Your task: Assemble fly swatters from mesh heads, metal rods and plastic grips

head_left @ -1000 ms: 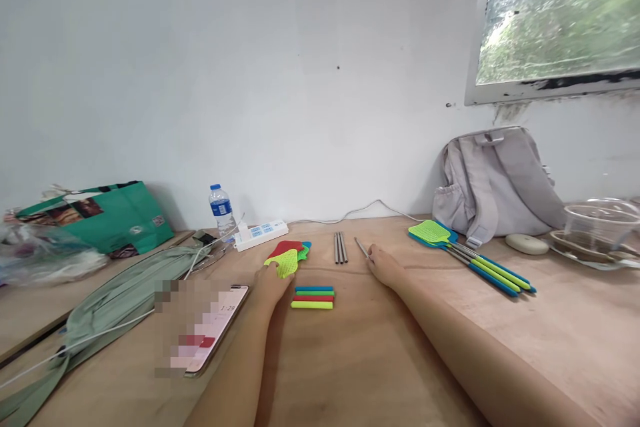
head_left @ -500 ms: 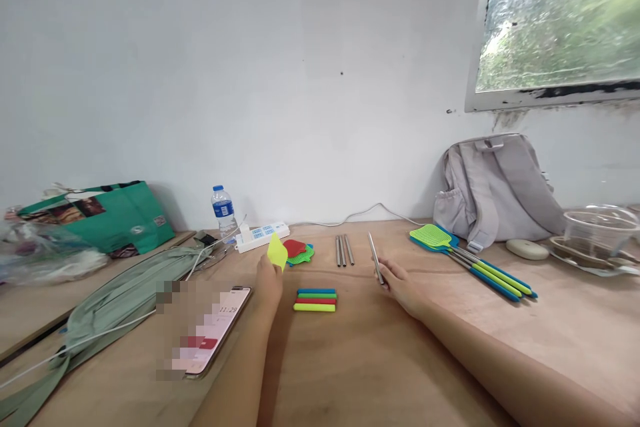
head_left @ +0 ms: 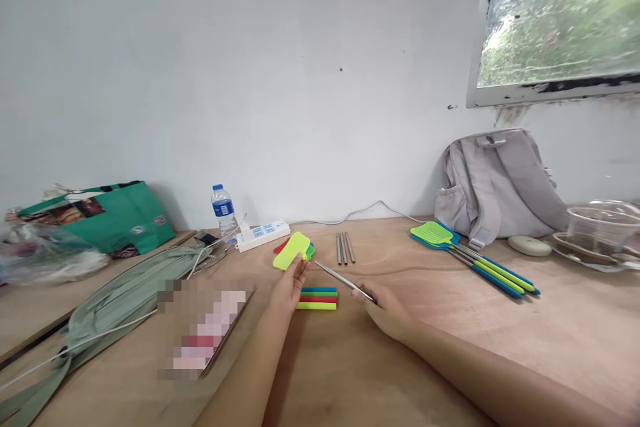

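My left hand (head_left: 290, 282) is closed on a yellow fly swatter head (head_left: 292, 250), its mesh face tilted up. A metal rod (head_left: 341, 275) is gripped in my right hand (head_left: 384, 307), its far tip pointing left at the neck of the yellow head. Whether tip and neck touch, I cannot tell. Behind the yellow head lie a red swatter head (head_left: 280, 247) and a green one (head_left: 311, 251), both partly hidden. Several coloured handle tubes (head_left: 320, 298) lie side by side below my hands. Three more metal rods (head_left: 345, 249) rest further back.
Assembled fly swatters (head_left: 475, 260) lie at the right, before a grey backpack (head_left: 500, 187). A soap-shaped beige object (head_left: 529, 246) and clear plastic container (head_left: 603, 230) are beyond. Leftward are a phone (head_left: 215, 333), power strip (head_left: 263, 235), water bottle (head_left: 223, 210) and green bag (head_left: 135, 220).
My left hand has moved right and turned the yellow head flatter. My right hand has come left and lower, swinging the rod from nearly upright to pointing left at the head.
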A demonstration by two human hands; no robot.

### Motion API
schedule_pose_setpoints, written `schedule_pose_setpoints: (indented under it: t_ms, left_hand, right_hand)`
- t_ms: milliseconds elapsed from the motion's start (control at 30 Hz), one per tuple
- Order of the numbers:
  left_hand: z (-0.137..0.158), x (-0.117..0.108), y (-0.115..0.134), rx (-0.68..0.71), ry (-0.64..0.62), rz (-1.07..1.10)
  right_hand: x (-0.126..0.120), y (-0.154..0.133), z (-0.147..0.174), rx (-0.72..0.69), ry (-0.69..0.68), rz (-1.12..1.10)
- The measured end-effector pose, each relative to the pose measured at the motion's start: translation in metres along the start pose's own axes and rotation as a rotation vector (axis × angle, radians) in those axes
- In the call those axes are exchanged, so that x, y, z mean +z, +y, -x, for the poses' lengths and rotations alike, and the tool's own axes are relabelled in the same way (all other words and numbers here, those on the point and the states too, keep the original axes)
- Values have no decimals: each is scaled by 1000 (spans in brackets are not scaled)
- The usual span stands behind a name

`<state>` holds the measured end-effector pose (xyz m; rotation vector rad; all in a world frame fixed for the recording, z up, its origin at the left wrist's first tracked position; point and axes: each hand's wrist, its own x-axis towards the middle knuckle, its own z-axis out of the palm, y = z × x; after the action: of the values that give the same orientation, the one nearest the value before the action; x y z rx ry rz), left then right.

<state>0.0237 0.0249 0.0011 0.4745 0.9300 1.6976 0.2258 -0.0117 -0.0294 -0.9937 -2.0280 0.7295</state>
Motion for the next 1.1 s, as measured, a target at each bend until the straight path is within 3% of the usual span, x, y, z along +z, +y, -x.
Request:
schedule_pose_setpoints:
  t_ms: [400,1100]
  left_hand:
    - [7,4,-8,-23,-119,74]
    - [16,7,-13,25,-249,-82]
  right_hand:
    - [-3,-2,0,-30,37,-8]
    - [-2,14,0,-17,68,56]
